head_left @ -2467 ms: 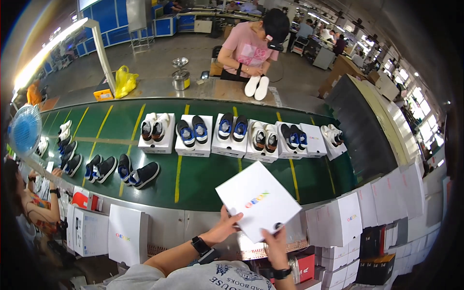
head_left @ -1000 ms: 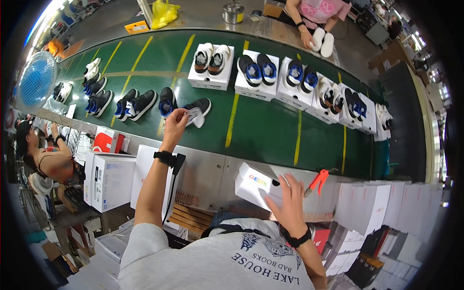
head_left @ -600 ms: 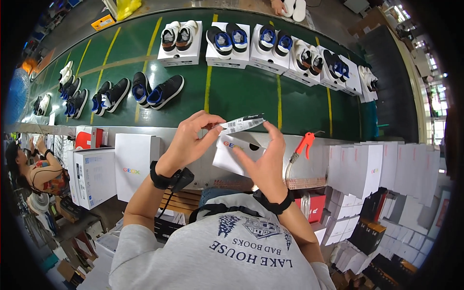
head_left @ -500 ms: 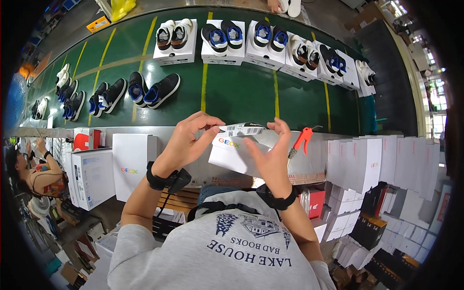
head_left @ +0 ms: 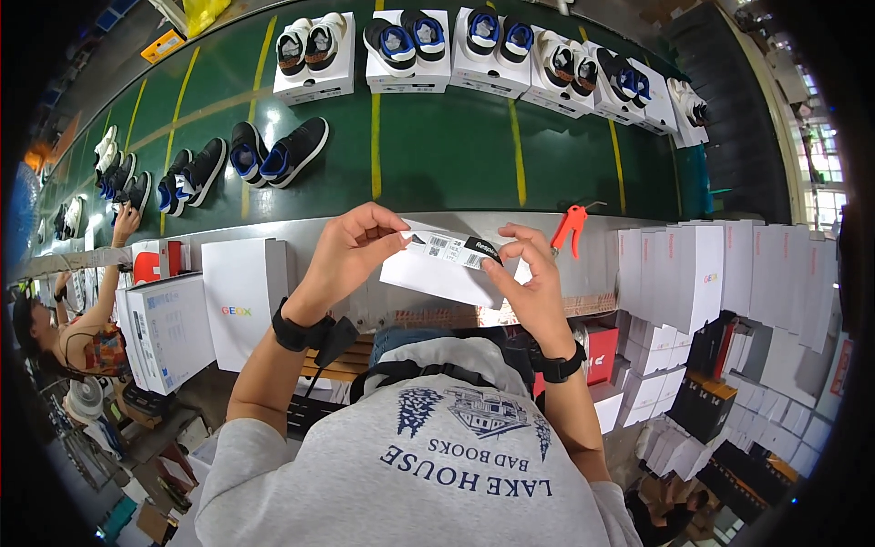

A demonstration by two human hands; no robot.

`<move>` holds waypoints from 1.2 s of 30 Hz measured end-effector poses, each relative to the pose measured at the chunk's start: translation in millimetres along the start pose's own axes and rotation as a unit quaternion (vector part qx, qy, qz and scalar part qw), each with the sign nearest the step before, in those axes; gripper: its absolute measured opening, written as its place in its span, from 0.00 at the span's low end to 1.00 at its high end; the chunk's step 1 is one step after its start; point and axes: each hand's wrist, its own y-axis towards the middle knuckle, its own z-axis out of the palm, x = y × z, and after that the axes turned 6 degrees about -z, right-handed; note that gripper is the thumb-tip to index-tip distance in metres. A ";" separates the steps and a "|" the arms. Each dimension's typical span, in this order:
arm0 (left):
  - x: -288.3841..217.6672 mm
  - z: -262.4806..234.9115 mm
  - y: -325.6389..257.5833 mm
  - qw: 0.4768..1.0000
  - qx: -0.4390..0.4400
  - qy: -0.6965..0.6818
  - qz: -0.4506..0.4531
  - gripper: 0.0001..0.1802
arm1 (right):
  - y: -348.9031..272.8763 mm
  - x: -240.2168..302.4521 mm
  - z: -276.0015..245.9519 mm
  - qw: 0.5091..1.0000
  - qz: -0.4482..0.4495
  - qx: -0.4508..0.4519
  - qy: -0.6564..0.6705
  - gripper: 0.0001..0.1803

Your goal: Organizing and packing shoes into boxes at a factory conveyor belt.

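A white shoebox (head_left: 437, 284) is in front of me at the edge of the metal ledge. Along its far side runs a long white label (head_left: 444, 247) with barcodes and a black right end. My left hand (head_left: 357, 244) pinches the label's left end between thumb and fingertips. At the other end, my right hand (head_left: 529, 273) has its thumb against the black part, fingers curled close by. Whether the label is stuck to the box or only held against it, I cannot tell.
Red air blow gun (head_left: 570, 230) right of my right hand. White boxes stand upright left (head_left: 244, 305) and right (head_left: 693, 278). Across the green conveyor (head_left: 437, 164), sneakers sit on boxes (head_left: 314, 82), and pairs (head_left: 278, 155) stand directly on it. A co-worker's hand (head_left: 128, 221) reaches to shoes.
My right hand's spread fingers have closed in on the label's right end. The label and box have tilted, right end nearer me. On the left, the co-worker's arm has reached out to the shoes.
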 end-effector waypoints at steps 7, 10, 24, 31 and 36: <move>16.6 -3.0 -10.4 0.947 -0.052 0.291 0.126 0.07 | -16.9 -11.3 0.8 0.990 -0.056 0.080 -0.099 0.09; 27.6 -7.4 -13.2 0.919 -0.044 0.356 0.166 0.05 | -23.1 -19.0 4.1 0.992 -0.017 0.103 -0.066 0.09; 36.6 -21.0 -8.7 0.926 -0.006 0.337 0.170 0.07 | -15.9 -30.6 13.1 0.992 -0.006 0.112 -0.054 0.09; 37.0 -20.5 -6.8 0.922 -0.008 0.343 0.180 0.07 | -14.2 -28.0 12.9 0.992 0.004 0.121 -0.046 0.09; 37.8 -21.3 -6.0 0.923 -0.013 0.338 0.182 0.07 | -11.4 -34.0 10.0 0.988 -0.008 0.140 -0.060 0.08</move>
